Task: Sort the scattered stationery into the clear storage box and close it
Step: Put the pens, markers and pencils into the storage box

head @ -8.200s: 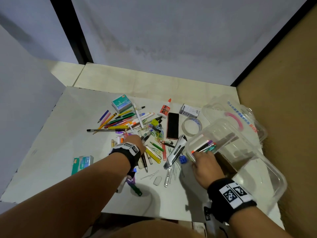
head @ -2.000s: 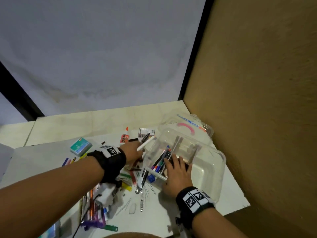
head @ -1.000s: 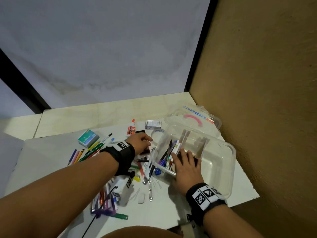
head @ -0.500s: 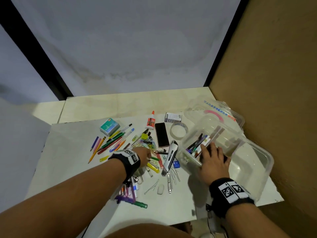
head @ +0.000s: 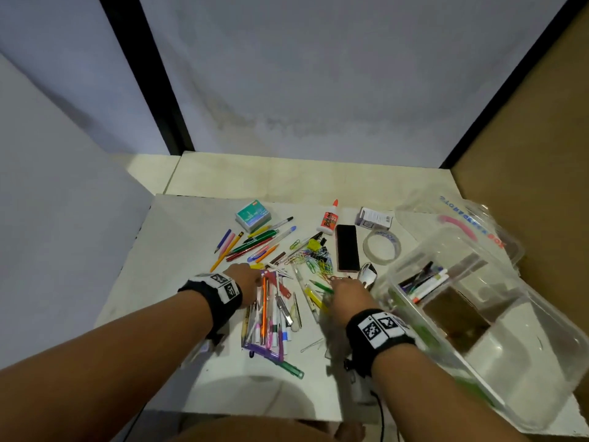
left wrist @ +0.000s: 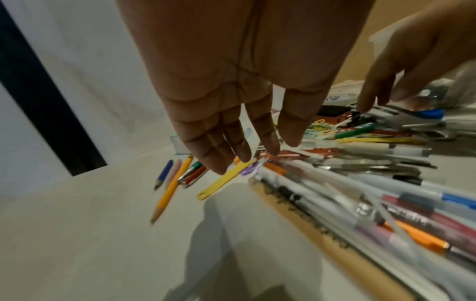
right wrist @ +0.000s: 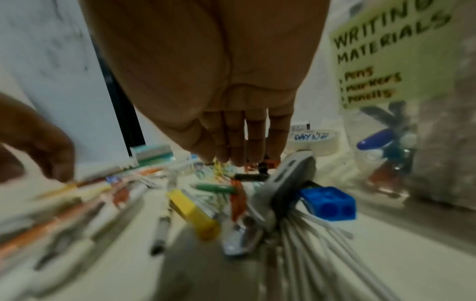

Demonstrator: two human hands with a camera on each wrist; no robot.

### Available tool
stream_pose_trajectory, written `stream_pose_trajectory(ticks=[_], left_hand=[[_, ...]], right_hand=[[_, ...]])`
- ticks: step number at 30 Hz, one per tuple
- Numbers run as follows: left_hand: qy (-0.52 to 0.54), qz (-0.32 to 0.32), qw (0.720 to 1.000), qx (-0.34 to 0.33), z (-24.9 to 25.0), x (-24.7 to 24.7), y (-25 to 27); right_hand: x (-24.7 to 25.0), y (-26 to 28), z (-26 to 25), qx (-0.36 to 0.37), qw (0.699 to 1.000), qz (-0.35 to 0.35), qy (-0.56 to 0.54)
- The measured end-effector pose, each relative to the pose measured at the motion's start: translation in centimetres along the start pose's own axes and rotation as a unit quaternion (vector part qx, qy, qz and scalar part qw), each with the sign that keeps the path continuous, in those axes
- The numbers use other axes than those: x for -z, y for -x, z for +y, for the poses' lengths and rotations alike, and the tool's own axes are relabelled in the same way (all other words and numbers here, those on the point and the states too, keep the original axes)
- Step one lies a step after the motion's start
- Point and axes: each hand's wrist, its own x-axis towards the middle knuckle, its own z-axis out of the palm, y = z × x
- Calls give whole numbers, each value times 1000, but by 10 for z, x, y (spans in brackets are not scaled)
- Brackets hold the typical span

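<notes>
Both hands reach over a spread of stationery on a white table (head: pixel 178 250). The left hand (head: pixel 245 277) hovers palm down over a bundle of pens (head: pixel 266 314), its fingers (left wrist: pixel 231 142) straight, slightly spread and holding nothing, the tips just above a yellow strip (left wrist: pixel 224 181). The right hand (head: pixel 347 291) hangs beside the clear storage box (head: pixel 541 355), fingers (right wrist: pixel 239 138) straight and pressed together, pointing down at a heap of paper clips (head: pixel 315 261); it too holds nothing.

The box stands open at the right of the pen bundle, tilted, with a few markers (head: pixel 427 282) in the compartment nearest the hands. A green label (right wrist: pixel 381 51) on that wall reads "WRITING MATERIALS". The lid (head: pixel 471 224) lies beyond the box, against a brown wall (head: pixel 541 138).

Just beside the box lie a grey cutter (right wrist: pixel 285 183) and a blue sharpener (right wrist: pixel 329 203). Beyond the pen bundle are loose pencils (head: pixel 229 247), a green packet (head: pixel 253 213), a glue bottle (head: pixel 330 218), a black eraser (head: pixel 347 247) and a roll of tape (head: pixel 381 248).
</notes>
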Motion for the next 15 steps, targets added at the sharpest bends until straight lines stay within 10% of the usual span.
stream_pose_trajectory(ticks=[15], left_hand=[[71, 7, 997, 35, -30, -26, -4]], right_hand=[[-23, -52, 6, -12, 997, 65, 30]])
